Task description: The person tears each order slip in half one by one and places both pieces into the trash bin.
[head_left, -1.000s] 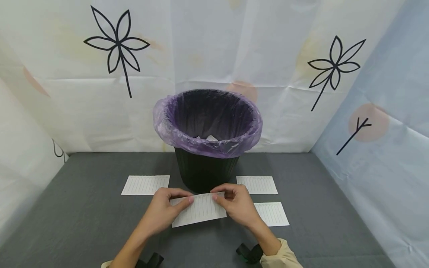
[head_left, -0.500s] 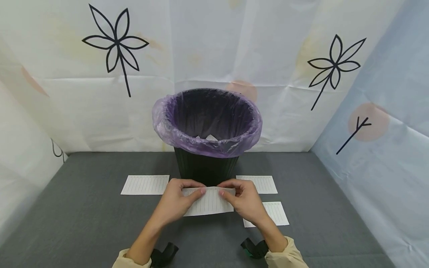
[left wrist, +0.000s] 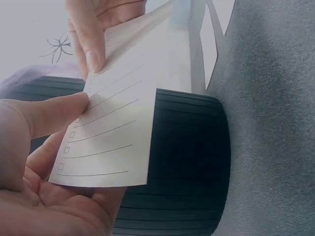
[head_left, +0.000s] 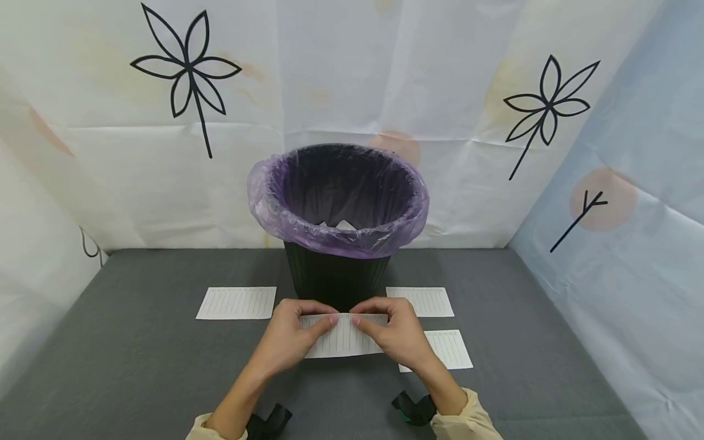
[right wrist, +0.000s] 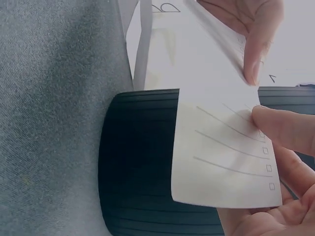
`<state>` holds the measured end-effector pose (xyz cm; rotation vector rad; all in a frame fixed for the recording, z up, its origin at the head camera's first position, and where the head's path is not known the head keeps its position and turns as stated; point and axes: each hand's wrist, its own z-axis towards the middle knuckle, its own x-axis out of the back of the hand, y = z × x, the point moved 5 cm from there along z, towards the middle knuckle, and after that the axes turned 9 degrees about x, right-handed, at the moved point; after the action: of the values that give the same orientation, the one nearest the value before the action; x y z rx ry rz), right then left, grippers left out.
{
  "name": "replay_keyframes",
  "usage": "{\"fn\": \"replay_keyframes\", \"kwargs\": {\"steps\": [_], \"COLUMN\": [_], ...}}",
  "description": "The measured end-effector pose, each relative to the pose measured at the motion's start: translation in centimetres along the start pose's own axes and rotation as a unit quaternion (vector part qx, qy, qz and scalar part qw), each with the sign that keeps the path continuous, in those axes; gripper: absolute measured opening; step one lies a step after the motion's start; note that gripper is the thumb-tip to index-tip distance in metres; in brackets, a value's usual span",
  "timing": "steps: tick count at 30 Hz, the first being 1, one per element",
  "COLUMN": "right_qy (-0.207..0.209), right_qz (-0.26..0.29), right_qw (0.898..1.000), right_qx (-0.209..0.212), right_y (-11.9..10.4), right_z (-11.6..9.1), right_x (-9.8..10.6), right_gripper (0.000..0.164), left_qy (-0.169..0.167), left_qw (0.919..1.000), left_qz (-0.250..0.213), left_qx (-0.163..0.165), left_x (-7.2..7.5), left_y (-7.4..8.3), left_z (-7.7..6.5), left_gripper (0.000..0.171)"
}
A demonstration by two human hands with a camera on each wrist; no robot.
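A white lined paper sheet (head_left: 343, 339) with small checkboxes along one edge is held up just in front of a black trash bin (head_left: 337, 275). My left hand (head_left: 291, 333) pinches its top edge left of the middle, thumb on the near face and fingers behind. On the other side of the middle my right hand (head_left: 398, 330) pinches the same edge in the same way. The two thumbs lie close together. In the left wrist view the paper (left wrist: 110, 132) looks whole and slightly bowed; the right wrist view shows its lines and checkboxes too.
A purple bag (head_left: 341, 244) lines the bin, with white scraps (head_left: 345, 225) inside. One lined sheet (head_left: 236, 303) lies left of the bin. Two more lie to the right, a farther sheet (head_left: 420, 302) and a nearer sheet (head_left: 448, 350) partly behind the right hand.
Both hands have moved right and the paper has levelled out from its earlier tilt. The thumbs have come closer together along the top edge. In the last half second the paper has dropped slightly.
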<state>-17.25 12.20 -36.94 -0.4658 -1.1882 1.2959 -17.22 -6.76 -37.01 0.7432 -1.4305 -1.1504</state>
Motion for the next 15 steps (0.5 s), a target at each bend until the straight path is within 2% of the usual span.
{"fn": "replay_keyframes", "kwargs": {"steps": [15], "right_qy": [-0.003], "right_qz": [0.000], "right_qw": [1.000], "right_qx": [0.017], "right_y": [-0.13], "right_z": [-0.03], "right_x": [-0.75], "right_gripper": [0.006], "left_qy": [0.016], "left_qw": [0.9995], "left_qz": [0.024], "left_qx": [-0.014], "left_x": [-0.38], "left_y": [-0.37], "left_z": [0.02], "left_gripper": [0.005]}}
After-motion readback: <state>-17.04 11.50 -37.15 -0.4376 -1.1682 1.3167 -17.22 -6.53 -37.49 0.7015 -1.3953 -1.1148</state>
